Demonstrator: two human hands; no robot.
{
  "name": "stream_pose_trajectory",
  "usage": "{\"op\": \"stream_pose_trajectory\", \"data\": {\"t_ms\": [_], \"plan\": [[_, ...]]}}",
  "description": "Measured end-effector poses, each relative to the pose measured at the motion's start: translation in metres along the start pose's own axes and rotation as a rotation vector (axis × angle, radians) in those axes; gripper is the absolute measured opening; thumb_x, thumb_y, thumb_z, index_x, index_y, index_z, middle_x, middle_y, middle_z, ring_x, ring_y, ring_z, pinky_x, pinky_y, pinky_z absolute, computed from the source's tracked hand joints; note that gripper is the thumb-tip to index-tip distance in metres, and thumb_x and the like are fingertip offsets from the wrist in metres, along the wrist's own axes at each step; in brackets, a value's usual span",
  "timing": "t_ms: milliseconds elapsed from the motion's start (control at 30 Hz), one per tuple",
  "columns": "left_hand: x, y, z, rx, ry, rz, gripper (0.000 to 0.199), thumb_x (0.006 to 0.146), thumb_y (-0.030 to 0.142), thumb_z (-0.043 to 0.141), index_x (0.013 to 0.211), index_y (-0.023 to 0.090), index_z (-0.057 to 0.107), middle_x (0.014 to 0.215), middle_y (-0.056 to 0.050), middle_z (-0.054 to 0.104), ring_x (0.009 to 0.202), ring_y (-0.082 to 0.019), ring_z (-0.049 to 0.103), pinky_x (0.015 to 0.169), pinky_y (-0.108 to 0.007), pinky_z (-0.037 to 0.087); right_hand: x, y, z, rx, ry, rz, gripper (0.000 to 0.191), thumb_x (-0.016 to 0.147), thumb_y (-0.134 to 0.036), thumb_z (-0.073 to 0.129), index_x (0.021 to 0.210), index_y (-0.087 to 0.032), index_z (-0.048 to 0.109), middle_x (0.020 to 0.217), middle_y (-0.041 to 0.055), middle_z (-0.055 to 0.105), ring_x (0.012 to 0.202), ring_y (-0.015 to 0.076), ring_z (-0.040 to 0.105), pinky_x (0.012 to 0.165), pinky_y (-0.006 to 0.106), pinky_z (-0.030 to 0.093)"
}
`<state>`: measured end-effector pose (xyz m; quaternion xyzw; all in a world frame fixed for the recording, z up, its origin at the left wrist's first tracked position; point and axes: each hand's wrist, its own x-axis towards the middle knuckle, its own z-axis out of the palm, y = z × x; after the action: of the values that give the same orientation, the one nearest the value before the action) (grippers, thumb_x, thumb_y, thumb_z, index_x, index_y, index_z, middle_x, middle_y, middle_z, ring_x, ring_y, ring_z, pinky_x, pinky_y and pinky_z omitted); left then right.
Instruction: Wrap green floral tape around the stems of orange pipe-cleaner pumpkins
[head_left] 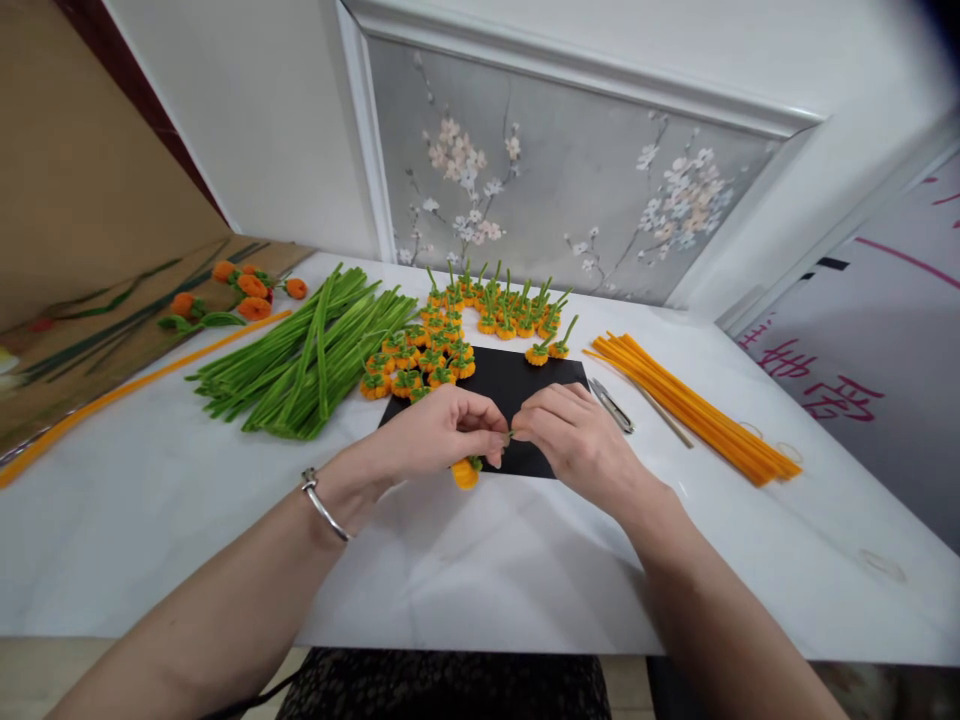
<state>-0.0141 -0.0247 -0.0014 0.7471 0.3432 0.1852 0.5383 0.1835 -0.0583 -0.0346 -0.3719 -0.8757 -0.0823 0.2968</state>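
Over the black mat [517, 462], my left hand [457, 430] and my right hand [574, 435] come close together with fingertips pinched. A thin green pipe-cleaner stem [510, 435] spans the small gap between them. Below my left fingers hangs a small orange pipe-cleaner pumpkin [466, 474] with a green top; my fingers partly hide it. Many similar finished pumpkins [431, 360] crowd the mat's left side and the table behind. Two more pumpkins [538, 354] with upright green stems stand on the mat's far right corner.
A pile of green pipe cleaners [307, 360] lies at left, a bundle of orange pipe cleaners [697, 410] at right. Nail clippers [611, 405] rest beside the mat. Orange flowers [251, 288] sit on brown paper at far left. A framed panel [570, 160] backs the table.
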Motion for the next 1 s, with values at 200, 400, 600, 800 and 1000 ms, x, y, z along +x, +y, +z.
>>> {"op": "stream_pose_trajectory", "data": {"t_ms": [200, 400, 600, 800, 1000], "plan": [[-0.0026, 0.0021, -0.0035, -0.068, -0.082, -0.007, 0.013, 0.080, 0.023, 0.060, 0.071, 0.014, 0.064, 0.067, -0.001, 0.065, 0.065, -0.011, 0.058, 0.060, -0.021, 0.043, 0.0006, -0.0012, -0.0014, 0.017, -0.018, -0.007, 0.021, 0.096, -0.014, 0.042, 0.087, -0.019, 0.061, 0.090, 0.0045, 0.065, 0.080, 0.0161, 0.053, 0.071, 0.032, 0.034], [-0.0028, 0.0017, -0.0034, -0.002, -0.086, 0.015, 0.019, 0.086, 0.029, 0.054, 0.079, 0.014, 0.065, 0.078, -0.003, 0.067, 0.070, -0.012, 0.058, 0.062, -0.022, 0.042, -0.0004, 0.0008, -0.0015, -0.010, -0.028, -0.008, 0.022, 0.096, -0.014, 0.042, 0.084, -0.018, 0.060, 0.089, 0.0048, 0.065, 0.078, 0.0164, 0.052, 0.069, 0.032, 0.033], [0.0023, -0.0024, 0.0032, -0.012, 0.040, 0.028, 0.007, 0.073, 0.020, 0.066, 0.073, 0.014, 0.062, 0.063, 0.003, 0.059, 0.058, -0.008, 0.050, 0.057, -0.021, 0.038, 0.0003, 0.0002, 0.0005, -0.067, -0.036, -0.031, 0.021, 0.095, -0.014, 0.044, 0.080, -0.018, 0.058, 0.080, 0.0034, 0.063, 0.073, 0.0162, 0.049, 0.067, 0.031, 0.032], [0.0023, -0.0038, 0.0018, 0.071, 0.022, 0.043, 0.012, 0.078, 0.021, 0.061, 0.070, 0.014, 0.067, 0.063, 0.000, 0.066, 0.054, -0.008, 0.048, 0.053, -0.021, 0.034, 0.0014, -0.0014, 0.0020, -0.088, -0.036, -0.018, 0.026, 0.096, -0.016, 0.040, 0.076, -0.017, 0.057, 0.077, 0.0038, 0.061, 0.071, 0.0161, 0.046, 0.066, 0.031, 0.031], [-0.0001, -0.0023, -0.0008, 0.043, -0.057, 0.017, 0.019, 0.082, 0.027, 0.058, 0.070, 0.014, 0.065, 0.067, -0.003, 0.068, 0.055, -0.009, 0.047, 0.052, -0.021, 0.033, 0.0002, 0.0010, 0.0014, -0.064, -0.028, -0.026, 0.023, 0.096, -0.018, 0.044, 0.077, -0.018, 0.058, 0.077, 0.0036, 0.061, 0.072, 0.0163, 0.049, 0.067, 0.031, 0.033]]}}
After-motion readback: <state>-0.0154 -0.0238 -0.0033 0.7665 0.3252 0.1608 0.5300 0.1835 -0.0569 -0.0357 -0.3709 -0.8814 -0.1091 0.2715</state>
